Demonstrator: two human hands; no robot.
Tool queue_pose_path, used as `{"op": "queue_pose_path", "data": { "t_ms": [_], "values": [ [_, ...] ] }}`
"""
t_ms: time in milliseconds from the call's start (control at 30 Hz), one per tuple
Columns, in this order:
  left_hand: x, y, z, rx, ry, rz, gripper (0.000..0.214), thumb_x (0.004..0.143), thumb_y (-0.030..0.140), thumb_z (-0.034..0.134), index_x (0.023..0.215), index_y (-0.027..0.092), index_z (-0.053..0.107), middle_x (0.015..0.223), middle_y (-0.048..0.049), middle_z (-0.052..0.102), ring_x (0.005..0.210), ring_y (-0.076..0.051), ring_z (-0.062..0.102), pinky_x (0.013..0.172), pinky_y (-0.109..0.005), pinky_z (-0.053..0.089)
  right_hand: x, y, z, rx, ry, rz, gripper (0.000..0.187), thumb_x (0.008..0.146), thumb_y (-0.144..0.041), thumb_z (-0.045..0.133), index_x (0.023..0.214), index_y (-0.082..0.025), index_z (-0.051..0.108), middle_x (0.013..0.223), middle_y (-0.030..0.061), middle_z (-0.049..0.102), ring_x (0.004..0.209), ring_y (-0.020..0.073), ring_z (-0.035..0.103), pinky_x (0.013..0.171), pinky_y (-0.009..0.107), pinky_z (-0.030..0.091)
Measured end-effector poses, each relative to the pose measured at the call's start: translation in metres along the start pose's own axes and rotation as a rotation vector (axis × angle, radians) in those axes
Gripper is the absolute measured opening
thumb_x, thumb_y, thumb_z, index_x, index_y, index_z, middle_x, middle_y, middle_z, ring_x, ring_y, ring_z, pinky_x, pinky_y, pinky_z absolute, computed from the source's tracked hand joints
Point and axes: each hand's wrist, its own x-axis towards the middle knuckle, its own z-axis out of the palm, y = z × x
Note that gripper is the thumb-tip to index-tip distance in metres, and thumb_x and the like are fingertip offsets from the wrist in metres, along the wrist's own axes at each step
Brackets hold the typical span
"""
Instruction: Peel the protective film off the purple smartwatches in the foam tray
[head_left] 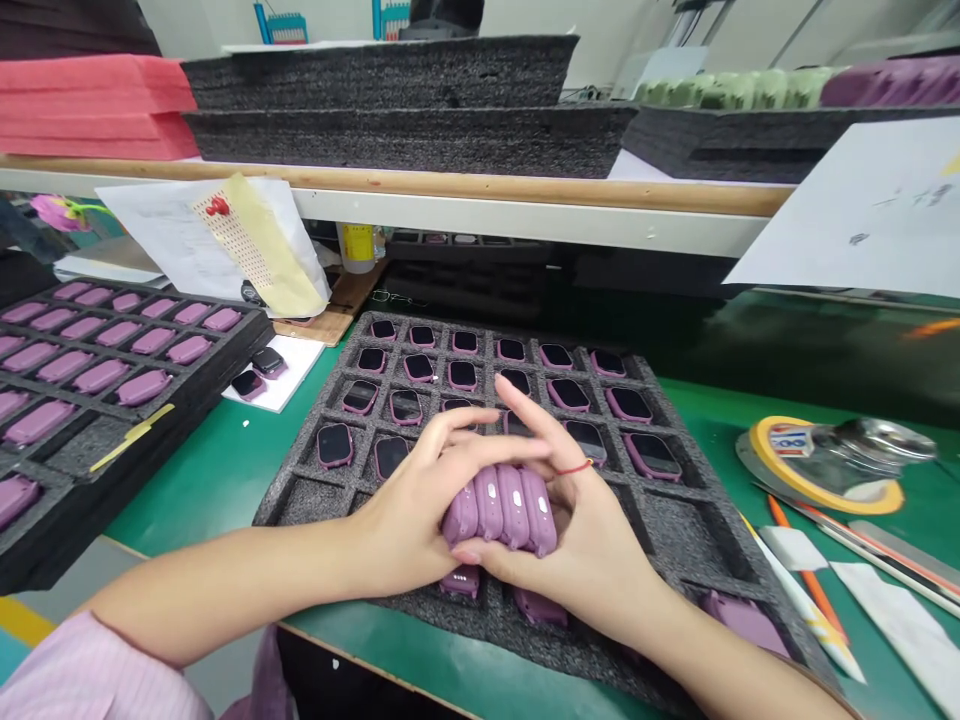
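Several purple smartwatch cases (pixel 499 510), pressed side by side in a row, are held between my two hands above the black foam tray (pixel 300 500). My left hand (pixel 405 510) grips the row from the left, fingers curving over its top. From the right, my right hand (pixel 600 525) closes round it, thumb along the lower front edge and forefinger raised. Dark-screened smartwatches (pixel 652 455) lie face up in the tray's compartments behind my hands. At the near edge, purple cases (pixel 540 607) sit in compartments partly hidden under my hands.
At left a second foam tray (pixel 217 370) holds purple cases. Two watches (pixel 259 372) lie on white paper beside it. Right of my tray are yellow tape (pixel 772 450), a metal-topped jar (pixel 885 440), an orange pen (pixel 814 590) and tools. A shelf edge (pixel 480 210) crosses above.
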Motion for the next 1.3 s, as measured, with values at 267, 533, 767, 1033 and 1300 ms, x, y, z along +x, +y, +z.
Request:
{"op": "queue_pose_path", "data": {
  "t_ms": [267, 533, 767, 1033, 1300],
  "values": [
    [0.005, 0.017, -0.002, -0.614, -0.087, -0.431, 0.104, 0.071, 0.029, 0.086, 0.153, 0.030, 0.023, 0.142, -0.0140, 0.054, 0.131, -0.031, 0.055, 0.107, -0.049, 0.047, 0.001, 0.003, -0.002, -0.086, 0.076, -0.183, 0.099, 0.074, -0.025, 0.085, 0.155, -0.034, 0.028, 0.143, 0.0089, 0.059, 0.115, 0.0295, 0.069, 0.109, 0.051, 0.051],
    [0.011, 0.017, -0.005, -0.745, -0.082, -0.412, 0.045, 0.082, 0.035, 0.077, 0.119, 0.016, 0.060, 0.118, -0.0112, 0.069, 0.113, -0.025, 0.066, 0.102, -0.043, 0.050, 0.005, 0.006, -0.005, -0.151, 0.043, -0.334, 0.097, 0.077, -0.020, 0.082, 0.156, -0.038, 0.027, 0.159, 0.0070, 0.040, 0.117, 0.0291, 0.068, 0.110, 0.050, 0.052],
    [0.007, 0.017, -0.002, -0.760, -0.048, -0.478, 0.053, 0.076, 0.025, 0.081, 0.123, 0.018, 0.057, 0.123, -0.0116, 0.067, 0.117, -0.028, 0.065, 0.103, -0.045, 0.050, 0.004, 0.004, -0.006, -0.123, 0.032, -0.288, 0.096, 0.077, -0.028, 0.083, 0.156, -0.036, 0.028, 0.162, 0.0085, 0.032, 0.117, 0.0287, 0.068, 0.111, 0.050, 0.051],
    [0.004, 0.015, 0.000, -0.728, -0.068, -0.424, 0.057, 0.079, 0.028, 0.078, 0.128, 0.020, 0.050, 0.131, -0.0122, 0.064, 0.121, -0.028, 0.063, 0.105, -0.044, 0.048, 0.005, 0.004, -0.006, -0.124, 0.057, -0.288, 0.099, 0.075, -0.027, 0.085, 0.156, -0.035, 0.028, 0.162, 0.0087, 0.034, 0.118, 0.0294, 0.067, 0.110, 0.048, 0.052],
    [0.004, 0.015, -0.002, -0.647, -0.053, -0.467, 0.050, 0.079, 0.033, 0.071, 0.121, 0.015, 0.049, 0.113, -0.0104, 0.063, 0.112, -0.027, 0.063, 0.101, -0.043, 0.048, 0.002, 0.003, -0.005, -0.189, 0.058, -0.283, 0.098, 0.074, -0.013, 0.079, 0.155, -0.035, 0.029, 0.159, 0.0081, 0.039, 0.117, 0.0284, 0.068, 0.108, 0.045, 0.054]
  ]
}}
